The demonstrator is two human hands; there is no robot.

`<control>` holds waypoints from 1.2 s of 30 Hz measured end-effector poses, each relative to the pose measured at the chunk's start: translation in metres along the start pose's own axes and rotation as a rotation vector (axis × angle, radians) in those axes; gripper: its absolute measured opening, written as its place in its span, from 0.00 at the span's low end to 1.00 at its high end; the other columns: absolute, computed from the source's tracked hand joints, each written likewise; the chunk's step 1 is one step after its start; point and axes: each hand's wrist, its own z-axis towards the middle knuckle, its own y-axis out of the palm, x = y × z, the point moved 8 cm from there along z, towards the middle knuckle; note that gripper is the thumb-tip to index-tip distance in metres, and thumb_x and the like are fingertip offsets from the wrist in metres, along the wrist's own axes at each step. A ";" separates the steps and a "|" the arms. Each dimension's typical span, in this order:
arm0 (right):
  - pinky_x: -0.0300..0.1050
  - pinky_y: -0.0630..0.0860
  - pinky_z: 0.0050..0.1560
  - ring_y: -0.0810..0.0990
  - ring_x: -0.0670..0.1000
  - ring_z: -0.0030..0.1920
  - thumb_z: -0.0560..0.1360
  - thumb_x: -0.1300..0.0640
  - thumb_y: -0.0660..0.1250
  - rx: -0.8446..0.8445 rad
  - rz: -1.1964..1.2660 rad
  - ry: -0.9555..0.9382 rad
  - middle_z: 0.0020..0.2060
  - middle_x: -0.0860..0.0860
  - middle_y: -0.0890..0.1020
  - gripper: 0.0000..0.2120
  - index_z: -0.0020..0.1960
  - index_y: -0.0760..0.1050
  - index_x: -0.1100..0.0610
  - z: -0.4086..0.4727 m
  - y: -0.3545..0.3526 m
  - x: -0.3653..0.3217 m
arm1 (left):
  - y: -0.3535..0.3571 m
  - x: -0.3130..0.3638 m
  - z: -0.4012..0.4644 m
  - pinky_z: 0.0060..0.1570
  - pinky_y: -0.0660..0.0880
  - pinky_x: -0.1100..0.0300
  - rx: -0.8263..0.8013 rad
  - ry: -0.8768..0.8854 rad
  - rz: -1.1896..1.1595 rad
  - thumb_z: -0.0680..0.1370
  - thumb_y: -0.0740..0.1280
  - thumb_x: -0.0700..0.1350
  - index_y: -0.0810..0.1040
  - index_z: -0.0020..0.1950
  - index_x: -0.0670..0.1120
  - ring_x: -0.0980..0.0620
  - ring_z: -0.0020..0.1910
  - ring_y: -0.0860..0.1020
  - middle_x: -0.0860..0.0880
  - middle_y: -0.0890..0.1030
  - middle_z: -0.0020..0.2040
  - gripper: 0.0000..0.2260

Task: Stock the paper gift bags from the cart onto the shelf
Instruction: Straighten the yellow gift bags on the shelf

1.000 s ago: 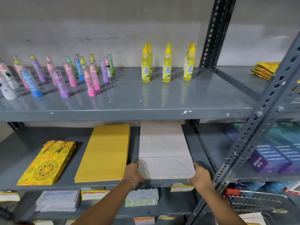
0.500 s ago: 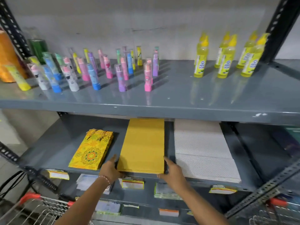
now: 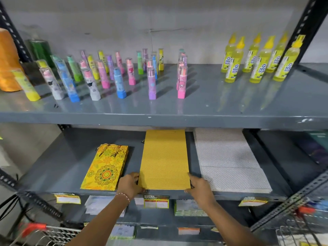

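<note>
Three stacks of flat paper gift bags lie on the middle grey shelf [image 3: 63, 167]. A plain yellow stack [image 3: 164, 158] is in the centre. My left hand [image 3: 129, 183] presses its near left corner and my right hand [image 3: 199, 186] presses its near right corner, both gripping the stack's edges. A yellow floral-print bag [image 3: 104, 170] with cord handles lies to the left. A white dotted stack [image 3: 229, 160] lies to the right. The wire cart [image 3: 51, 233] with a red handle shows at the bottom left.
The upper shelf [image 3: 195, 110] carries several coloured glue sticks [image 3: 120, 80] and yellow glue bottles [image 3: 257, 59]. An orange roll [image 3: 8, 59] stands at far left. Perforated steel uprights [image 3: 291, 203] frame the sides. Price labels [image 3: 156, 201] hang on the shelf edge; paper packs lie below.
Both hands left the white dotted stack and moved left to the plain yellow stack. My view shifted left, and closer to the shelf.
</note>
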 end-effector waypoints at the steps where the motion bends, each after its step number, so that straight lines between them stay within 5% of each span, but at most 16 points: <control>1: 0.38 0.75 0.56 0.79 0.47 0.53 0.68 0.59 0.75 0.010 -0.004 -0.005 0.50 0.48 0.84 0.37 0.73 0.61 0.56 0.000 0.000 0.000 | 0.000 0.001 0.000 0.60 0.76 0.58 -0.005 0.008 -0.004 0.61 0.80 0.41 0.76 0.66 0.40 0.51 0.59 0.80 0.46 0.82 0.60 0.34; 9: 0.41 0.74 0.62 0.79 0.51 0.59 0.68 0.59 0.75 0.064 0.013 -0.005 0.61 0.55 0.80 0.35 0.71 0.64 0.55 -0.005 -0.003 -0.005 | -0.003 0.002 0.005 0.57 0.78 0.57 -0.027 0.032 -0.047 0.58 0.81 0.40 0.79 0.61 0.40 0.52 0.53 0.83 0.46 0.84 0.56 0.32; 23: 0.41 0.75 0.60 0.80 0.50 0.56 0.68 0.62 0.75 0.066 0.046 0.024 0.57 0.55 0.82 0.33 0.70 0.67 0.57 -0.014 -0.004 -0.006 | 0.001 -0.005 0.004 0.52 0.79 0.62 -0.026 0.038 -0.114 0.59 0.80 0.38 0.81 0.57 0.40 0.53 0.50 0.83 0.47 0.85 0.53 0.27; 28: 0.42 0.75 0.60 0.80 0.49 0.54 0.68 0.62 0.74 0.073 0.067 0.059 0.54 0.54 0.84 0.34 0.71 0.66 0.56 -0.016 0.000 -0.003 | 0.004 -0.012 0.004 0.44 0.75 0.72 -0.016 0.017 -0.159 0.60 0.79 0.37 0.82 0.56 0.40 0.58 0.45 0.81 0.47 0.86 0.52 0.25; 33: 0.46 0.74 0.64 0.80 0.49 0.56 0.71 0.67 0.70 0.046 0.088 0.087 0.59 0.49 0.80 0.34 0.73 0.63 0.52 -0.027 0.003 -0.010 | -0.001 -0.011 0.002 0.55 0.76 0.65 -0.017 0.040 -0.173 0.59 0.80 0.37 0.77 0.63 0.38 0.51 0.57 0.81 0.44 0.82 0.60 0.33; 36: 0.40 0.70 0.64 0.75 0.45 0.61 0.74 0.64 0.66 0.163 -0.052 -0.059 0.70 0.41 0.65 0.33 0.75 0.58 0.49 -0.048 0.006 -0.057 | -0.023 -0.014 -0.009 0.61 0.70 0.68 0.027 0.092 -0.191 0.61 0.80 0.36 0.70 0.70 0.39 0.52 0.65 0.75 0.45 0.75 0.68 0.39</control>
